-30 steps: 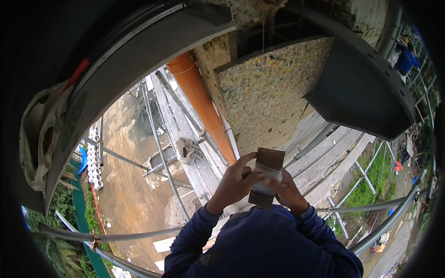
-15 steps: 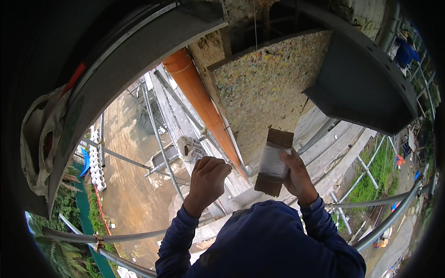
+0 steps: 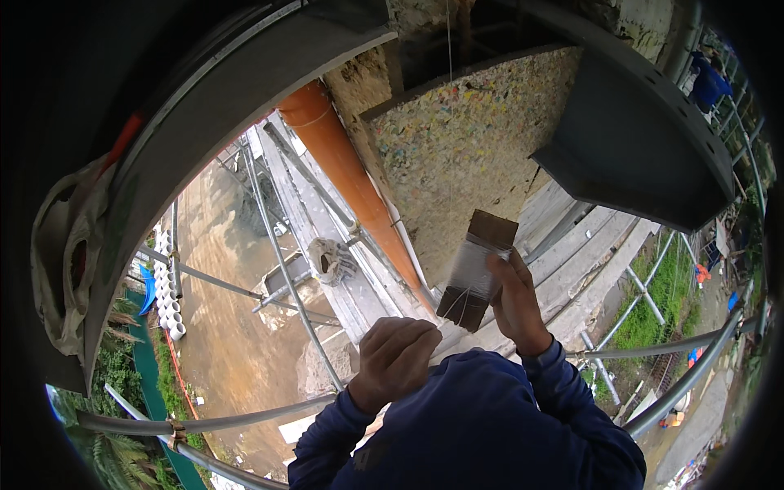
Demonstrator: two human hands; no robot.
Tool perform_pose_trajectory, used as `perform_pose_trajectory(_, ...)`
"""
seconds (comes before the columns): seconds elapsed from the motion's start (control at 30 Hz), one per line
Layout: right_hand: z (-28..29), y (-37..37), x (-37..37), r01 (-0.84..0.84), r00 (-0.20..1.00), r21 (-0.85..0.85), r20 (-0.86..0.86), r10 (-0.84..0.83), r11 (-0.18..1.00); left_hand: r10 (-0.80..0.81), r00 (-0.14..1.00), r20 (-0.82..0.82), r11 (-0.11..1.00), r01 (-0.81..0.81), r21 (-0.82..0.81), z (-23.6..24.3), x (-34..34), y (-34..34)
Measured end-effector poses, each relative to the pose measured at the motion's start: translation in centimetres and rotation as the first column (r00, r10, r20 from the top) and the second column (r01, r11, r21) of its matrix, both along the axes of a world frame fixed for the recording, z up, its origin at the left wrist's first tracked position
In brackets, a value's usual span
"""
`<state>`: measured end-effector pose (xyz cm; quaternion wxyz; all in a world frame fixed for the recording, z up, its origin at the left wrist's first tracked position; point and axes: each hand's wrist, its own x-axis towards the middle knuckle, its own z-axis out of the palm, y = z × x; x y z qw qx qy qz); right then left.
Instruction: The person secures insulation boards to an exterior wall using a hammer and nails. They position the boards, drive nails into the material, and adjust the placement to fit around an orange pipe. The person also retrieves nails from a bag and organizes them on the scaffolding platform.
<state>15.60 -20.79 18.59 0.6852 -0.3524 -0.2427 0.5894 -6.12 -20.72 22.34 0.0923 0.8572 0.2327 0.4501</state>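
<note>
My right hand point(image 3: 518, 302) grips a flat brown board point(image 3: 495, 228) by its right side, thumb across the front. Pale thin line point(image 3: 472, 271) is wound in a thick band round the board's middle, and a few loose strands cross its lower end. To the left and lower, my left hand point(image 3: 395, 359) is closed, fingers curled together near my chest. Whatever it pinches is too fine or hidden to make out. Ahead of both hands stands a rough speckled panel point(image 3: 457, 147), with a thin string point(image 3: 448, 41) hanging before its top.
An orange pipe point(image 3: 343, 171) runs down left of the panel. A dark steel beam point(image 3: 645, 147) juts out at right. Scaffold planks point(image 3: 563, 278) and metal rails point(image 3: 686, 396) surround me, with ground far below. A pale sack point(image 3: 327, 260) lies on the planks; another person point(image 3: 709, 82) is far right.
My left hand has moved right and down toward my chest. The board in my right hand has shifted slightly up and left and tilted more, with loose strands now showing at its lower end.
</note>
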Motion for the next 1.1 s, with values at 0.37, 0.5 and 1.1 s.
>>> perform_pose_trajectory(0.37, 1.6, 1.4, -0.1, 0.234, 0.965, 0.17, 0.08, -0.25, 0.957, 0.059, 0.995, -0.075, 0.995, -0.052, 0.089, 0.9, 1.5, -1.4)
perform_pose_trajectory(0.5, 2.8, 1.4, -0.3, 0.303, 0.915, 0.221, 0.204, -0.347, 0.927, 0.145, 0.986, -0.083, 0.989, -0.141, 0.049, 1.1, 1.8, -1.3)
perform_pose_trajectory(1.1, 0.6, -1.1, 1.3, -0.24, 0.929, 0.042, 0.299, 0.217, 0.97, 0.246, 0.957, 0.155, 0.969, -0.244, -0.036, 3.4, -1.8, 2.6)
